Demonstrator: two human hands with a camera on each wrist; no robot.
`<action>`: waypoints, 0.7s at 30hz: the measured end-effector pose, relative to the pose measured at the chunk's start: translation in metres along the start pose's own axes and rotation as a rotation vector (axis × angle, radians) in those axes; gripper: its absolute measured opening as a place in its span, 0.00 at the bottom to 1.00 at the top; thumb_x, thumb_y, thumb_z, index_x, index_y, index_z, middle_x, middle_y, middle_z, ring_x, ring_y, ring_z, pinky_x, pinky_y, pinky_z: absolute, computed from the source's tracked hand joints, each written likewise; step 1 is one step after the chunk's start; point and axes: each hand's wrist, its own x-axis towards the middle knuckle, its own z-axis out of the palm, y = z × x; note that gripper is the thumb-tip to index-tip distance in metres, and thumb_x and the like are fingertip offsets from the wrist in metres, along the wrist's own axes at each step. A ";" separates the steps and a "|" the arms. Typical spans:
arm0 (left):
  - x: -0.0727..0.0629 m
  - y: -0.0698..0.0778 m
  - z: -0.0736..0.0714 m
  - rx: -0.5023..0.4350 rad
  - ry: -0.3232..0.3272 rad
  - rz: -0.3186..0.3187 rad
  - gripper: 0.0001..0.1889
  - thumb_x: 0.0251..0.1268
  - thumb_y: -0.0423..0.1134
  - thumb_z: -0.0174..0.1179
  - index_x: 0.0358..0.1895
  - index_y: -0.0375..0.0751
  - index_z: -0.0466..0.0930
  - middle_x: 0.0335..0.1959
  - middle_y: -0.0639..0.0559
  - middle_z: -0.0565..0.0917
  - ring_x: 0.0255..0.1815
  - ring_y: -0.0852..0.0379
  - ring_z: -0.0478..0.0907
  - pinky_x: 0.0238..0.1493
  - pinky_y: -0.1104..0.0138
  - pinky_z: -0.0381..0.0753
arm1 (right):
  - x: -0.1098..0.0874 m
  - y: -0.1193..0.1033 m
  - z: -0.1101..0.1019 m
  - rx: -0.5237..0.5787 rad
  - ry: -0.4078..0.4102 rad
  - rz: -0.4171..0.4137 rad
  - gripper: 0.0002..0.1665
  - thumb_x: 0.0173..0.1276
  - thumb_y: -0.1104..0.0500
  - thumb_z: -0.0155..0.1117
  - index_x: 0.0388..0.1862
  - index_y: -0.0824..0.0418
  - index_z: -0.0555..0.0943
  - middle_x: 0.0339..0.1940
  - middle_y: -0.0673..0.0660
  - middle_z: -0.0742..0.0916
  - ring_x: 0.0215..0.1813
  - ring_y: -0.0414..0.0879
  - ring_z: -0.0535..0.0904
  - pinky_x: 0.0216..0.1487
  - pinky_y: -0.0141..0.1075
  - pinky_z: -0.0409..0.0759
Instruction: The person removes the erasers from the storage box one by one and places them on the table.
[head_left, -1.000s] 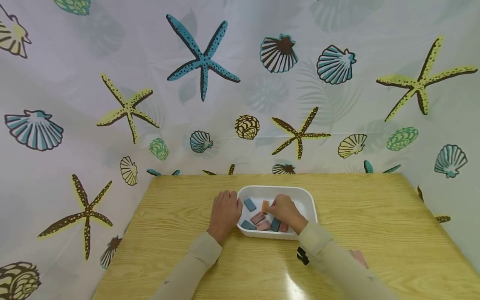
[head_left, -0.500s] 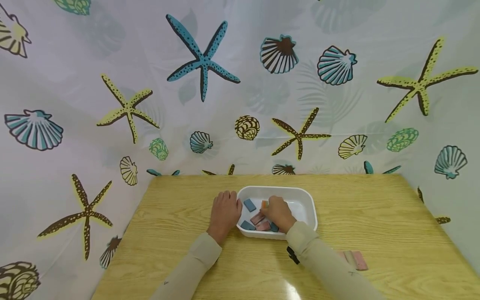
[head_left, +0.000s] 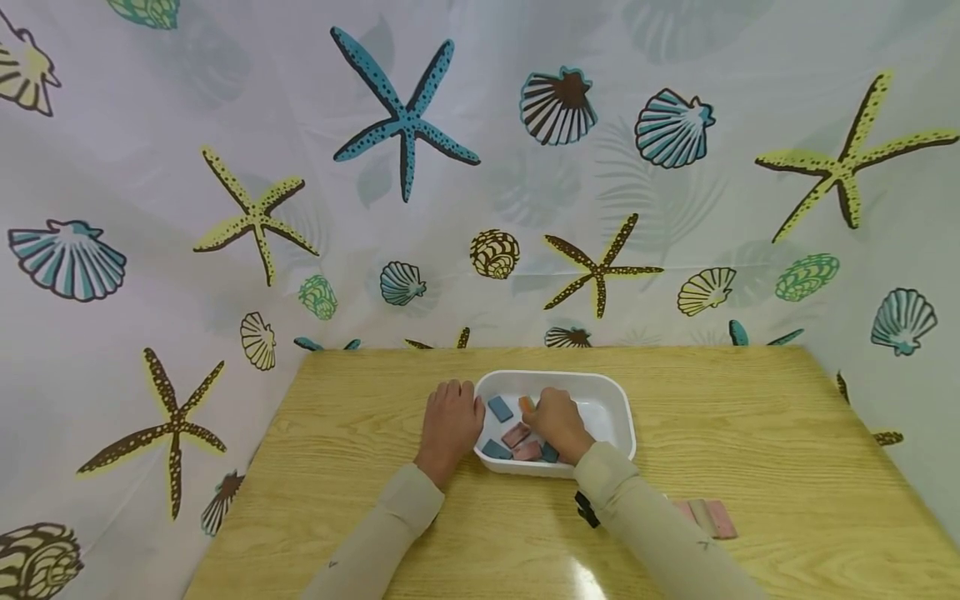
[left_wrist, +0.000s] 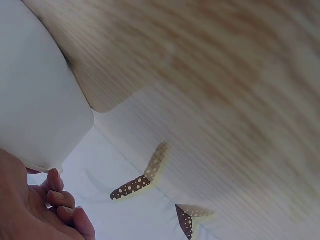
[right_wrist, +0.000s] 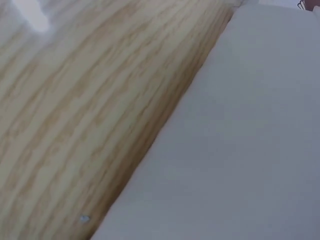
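Observation:
A white plastic tray (head_left: 617, 404) sits on the wooden table in the head view. My left hand (head_left: 452, 423) grips its left end; the left wrist view shows the fingers (left_wrist: 62, 199) curled at the rim beside the tray's outer wall (left_wrist: 40, 85). Inside the tray, my right hand (head_left: 557, 421) pinches a small orange block (head_left: 527, 404), partly hidden by the fingers. Around it lie a blue block (head_left: 500, 408), a pink block (head_left: 516, 434) and a few more of both colours. The right wrist view shows mostly sleeve (right_wrist: 225, 140) and tabletop.
On the table right of my right forearm lies a row of pink and beige blocks (head_left: 705, 517), partly covered by the sleeve. A black wrist device (head_left: 587, 509) shows under the right cuff. A curtain with starfish and shells (head_left: 480, 192) encloses the table's back and sides.
My right hand has shifted left in the tray, and the orange block now tilts at its fingertips. More of the block row by the right forearm shows. The left hand stays put.

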 end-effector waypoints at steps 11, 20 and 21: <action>0.001 -0.001 0.003 -0.002 -0.017 -0.007 0.14 0.70 0.46 0.43 0.39 0.39 0.72 0.31 0.48 0.71 0.34 0.51 0.68 0.38 0.59 0.69 | -0.007 0.002 -0.018 0.027 0.019 -0.031 0.13 0.56 0.57 0.69 0.19 0.64 0.78 0.15 0.53 0.77 0.16 0.42 0.70 0.18 0.33 0.66; 0.001 -0.002 0.002 -0.006 -0.017 -0.011 0.15 0.70 0.47 0.42 0.38 0.40 0.72 0.31 0.48 0.71 0.34 0.51 0.68 0.39 0.59 0.69 | -0.027 0.007 -0.062 0.028 0.021 -0.088 0.11 0.56 0.56 0.67 0.23 0.63 0.80 0.18 0.52 0.79 0.19 0.42 0.70 0.21 0.34 0.67; 0.001 -0.002 0.002 -0.007 -0.018 -0.010 0.15 0.70 0.47 0.42 0.38 0.39 0.72 0.31 0.48 0.72 0.34 0.51 0.68 0.39 0.59 0.69 | -0.029 0.009 -0.067 0.026 0.026 -0.093 0.11 0.56 0.56 0.66 0.24 0.63 0.80 0.19 0.52 0.80 0.20 0.43 0.71 0.22 0.34 0.68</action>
